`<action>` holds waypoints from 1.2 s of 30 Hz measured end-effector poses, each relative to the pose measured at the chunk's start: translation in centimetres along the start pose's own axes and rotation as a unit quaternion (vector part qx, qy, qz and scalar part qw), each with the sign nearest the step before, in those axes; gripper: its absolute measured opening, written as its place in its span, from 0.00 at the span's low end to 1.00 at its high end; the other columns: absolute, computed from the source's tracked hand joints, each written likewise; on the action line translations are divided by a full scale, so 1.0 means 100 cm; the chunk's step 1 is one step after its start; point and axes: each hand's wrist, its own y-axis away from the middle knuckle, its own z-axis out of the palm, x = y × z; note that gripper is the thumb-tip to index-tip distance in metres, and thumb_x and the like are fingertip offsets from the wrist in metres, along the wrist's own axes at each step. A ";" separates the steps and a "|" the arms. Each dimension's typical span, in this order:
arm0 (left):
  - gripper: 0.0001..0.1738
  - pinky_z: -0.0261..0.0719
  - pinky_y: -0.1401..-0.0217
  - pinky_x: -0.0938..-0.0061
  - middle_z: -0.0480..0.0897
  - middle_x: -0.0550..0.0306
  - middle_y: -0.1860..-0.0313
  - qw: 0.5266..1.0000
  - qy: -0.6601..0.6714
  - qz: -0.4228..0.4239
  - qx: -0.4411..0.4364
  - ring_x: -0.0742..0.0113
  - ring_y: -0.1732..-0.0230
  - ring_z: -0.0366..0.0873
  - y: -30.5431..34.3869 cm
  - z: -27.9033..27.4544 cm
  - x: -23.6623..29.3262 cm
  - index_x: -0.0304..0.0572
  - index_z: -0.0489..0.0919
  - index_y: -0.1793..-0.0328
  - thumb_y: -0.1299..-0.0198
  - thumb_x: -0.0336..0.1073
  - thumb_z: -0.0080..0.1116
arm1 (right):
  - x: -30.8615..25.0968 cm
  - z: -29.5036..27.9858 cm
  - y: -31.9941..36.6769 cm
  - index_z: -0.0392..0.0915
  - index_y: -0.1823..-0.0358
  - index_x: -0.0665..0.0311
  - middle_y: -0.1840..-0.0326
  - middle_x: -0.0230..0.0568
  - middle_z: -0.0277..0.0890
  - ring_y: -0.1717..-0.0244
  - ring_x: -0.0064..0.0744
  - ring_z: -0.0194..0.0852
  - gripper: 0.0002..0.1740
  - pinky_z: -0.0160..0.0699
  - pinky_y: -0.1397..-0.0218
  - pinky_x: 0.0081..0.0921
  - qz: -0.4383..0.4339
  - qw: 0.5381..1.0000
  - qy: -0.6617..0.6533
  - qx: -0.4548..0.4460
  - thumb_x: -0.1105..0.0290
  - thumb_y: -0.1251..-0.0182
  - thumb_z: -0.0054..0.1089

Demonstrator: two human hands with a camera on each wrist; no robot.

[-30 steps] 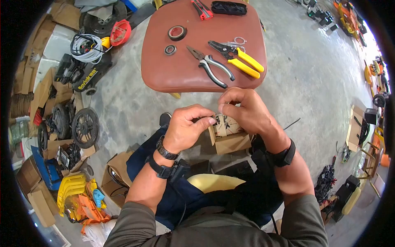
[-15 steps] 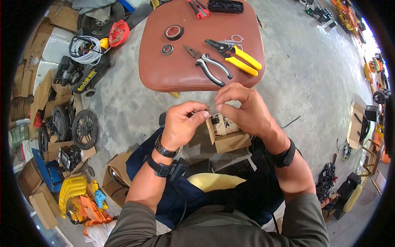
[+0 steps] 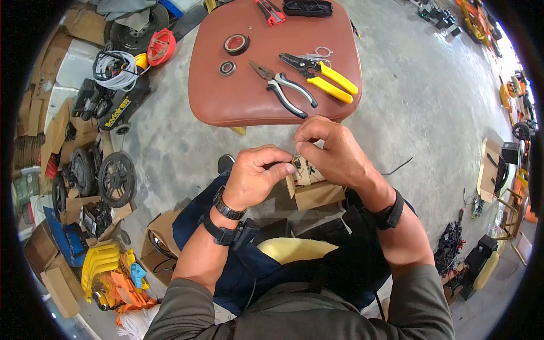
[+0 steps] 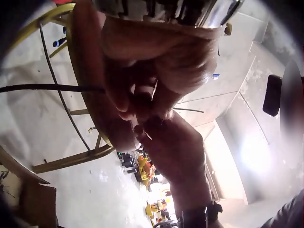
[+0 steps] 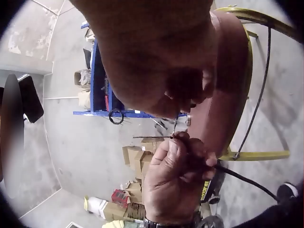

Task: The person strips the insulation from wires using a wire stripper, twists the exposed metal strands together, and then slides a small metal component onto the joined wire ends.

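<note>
My left hand [image 3: 252, 175] grips a black cable [image 5: 247, 180] between thumb and fingers, its trailing length hanging off behind the hand in the right wrist view. From those fingertips a thin wire [image 5: 151, 137] sticks out sideways. Another fine wire [image 5: 175, 126] spans the short gap up to my right hand [image 3: 340, 153], whose thumb and index finger pinch its end. In the head view both hands are close together above an open cardboard box [image 3: 320, 195] with small dark bits inside. The right fingertips are mostly in shadow in the wrist views.
Ahead stands a brown padded stool [image 3: 218, 102]. On it lie pliers [image 3: 282, 90], yellow-handled wire strippers [image 3: 331, 82], folding scissors [image 3: 323, 52], black tape [image 3: 236, 44], a ring bearing [image 3: 227, 68], a red utility knife [image 3: 271, 11] and a black pouch [image 3: 307, 7]. Wheels [image 3: 117, 179] and boxes crowd the left.
My left fingertips rose slightly half a second ago and have come down again beside the right ones. The right hand has shifted slightly left, its pinch kept.
</note>
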 end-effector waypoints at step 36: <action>0.08 0.82 0.67 0.78 0.88 0.55 0.65 0.981 0.122 -0.094 0.116 0.70 0.65 0.85 -0.004 -0.015 -0.012 0.34 0.85 0.51 0.32 0.31 0.65 | 0.021 -0.025 0.008 0.85 0.61 0.62 0.61 0.51 0.84 0.56 0.53 0.83 0.10 0.81 0.51 0.44 -0.001 0.939 0.273 -0.208 0.64 0.38 0.64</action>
